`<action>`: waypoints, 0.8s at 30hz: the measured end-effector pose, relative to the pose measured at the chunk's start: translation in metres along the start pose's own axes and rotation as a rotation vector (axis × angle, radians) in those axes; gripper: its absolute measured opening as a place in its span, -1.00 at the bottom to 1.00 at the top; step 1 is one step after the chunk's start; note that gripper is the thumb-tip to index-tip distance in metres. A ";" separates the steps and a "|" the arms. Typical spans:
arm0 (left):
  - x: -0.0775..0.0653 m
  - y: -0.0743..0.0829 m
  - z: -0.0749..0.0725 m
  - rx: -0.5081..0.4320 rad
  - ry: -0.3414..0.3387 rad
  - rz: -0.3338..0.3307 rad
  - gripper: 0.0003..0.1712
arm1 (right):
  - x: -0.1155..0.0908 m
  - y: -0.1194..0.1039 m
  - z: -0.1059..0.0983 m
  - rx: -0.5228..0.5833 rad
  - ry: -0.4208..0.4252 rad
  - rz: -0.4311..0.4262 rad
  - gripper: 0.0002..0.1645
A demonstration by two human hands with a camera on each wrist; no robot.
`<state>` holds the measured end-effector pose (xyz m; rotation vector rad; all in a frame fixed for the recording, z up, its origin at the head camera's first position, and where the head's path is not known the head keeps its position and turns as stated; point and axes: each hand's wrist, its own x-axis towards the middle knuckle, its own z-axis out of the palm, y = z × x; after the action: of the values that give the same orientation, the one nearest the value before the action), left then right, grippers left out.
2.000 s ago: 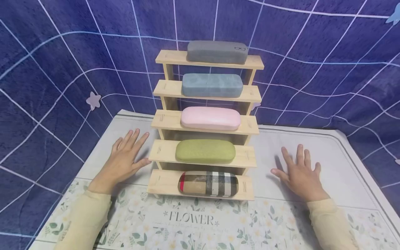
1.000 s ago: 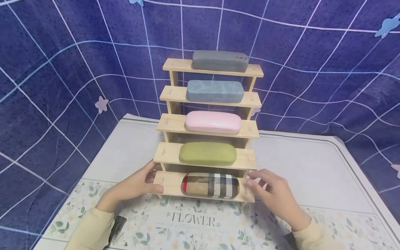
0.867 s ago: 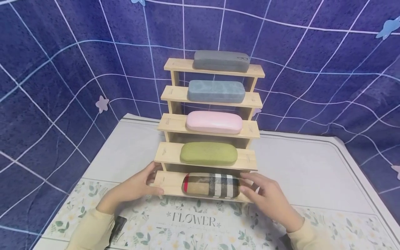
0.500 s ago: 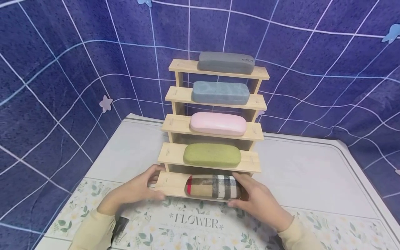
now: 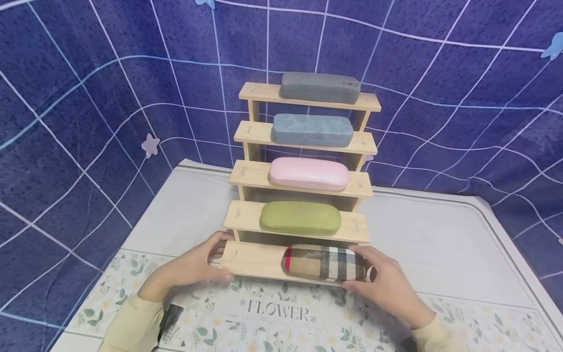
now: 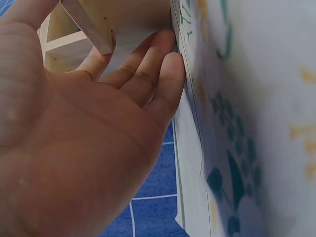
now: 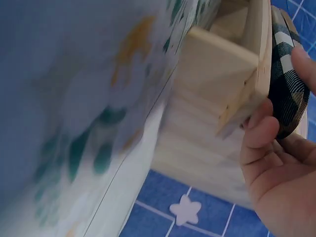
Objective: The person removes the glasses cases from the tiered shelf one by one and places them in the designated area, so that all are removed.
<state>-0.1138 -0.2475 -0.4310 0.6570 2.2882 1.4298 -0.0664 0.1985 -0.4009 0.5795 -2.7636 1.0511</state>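
Note:
A plaid glasses case (image 5: 325, 264) lies on the bottom step of a wooden tiered rack (image 5: 250, 259), toward its right side. My right hand (image 5: 387, 281) grips the case's right end, thumb at the front and fingers behind; the right wrist view shows the case's dark checked end (image 7: 286, 74) against the thumb and palm side. With my left hand (image 5: 189, 266) I hold the left end of that step; in the left wrist view the board's end (image 6: 89, 27) sits between thumb and fingers. Above, one per step, rest green (image 5: 300, 217), pink (image 5: 309, 173), blue (image 5: 312, 130) and grey (image 5: 320, 87) glasses cases.
The rack stands on a white table mat (image 5: 431, 234) with a flower-printed front strip (image 5: 277, 327). Close behind and at the left hangs a dark blue cloth (image 5: 184, 83) with a white grid and star shapes.
Both hands have come from lying spread on the mat to the rack. The left took hold of the bottom step; the right gripped the plaid glasses case, which has slid right along it.

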 end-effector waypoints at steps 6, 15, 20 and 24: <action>-0.001 0.003 -0.001 -0.012 0.000 -0.003 -0.09 | -0.006 0.010 -0.008 -0.009 0.082 -0.020 -0.10; -0.005 0.003 0.000 0.012 0.036 -0.018 -0.10 | -0.012 0.021 -0.015 -0.019 0.112 0.016 -0.11; -0.004 0.001 0.001 0.008 0.041 -0.028 -0.08 | -0.022 0.025 -0.024 -0.007 0.132 0.057 -0.11; -0.004 0.001 0.001 0.002 0.034 -0.022 -0.09 | -0.030 0.029 -0.033 -0.008 0.147 0.076 -0.11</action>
<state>-0.1102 -0.2484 -0.4303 0.6104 2.3160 1.4398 -0.0507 0.2493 -0.4020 0.3822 -2.6790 1.0527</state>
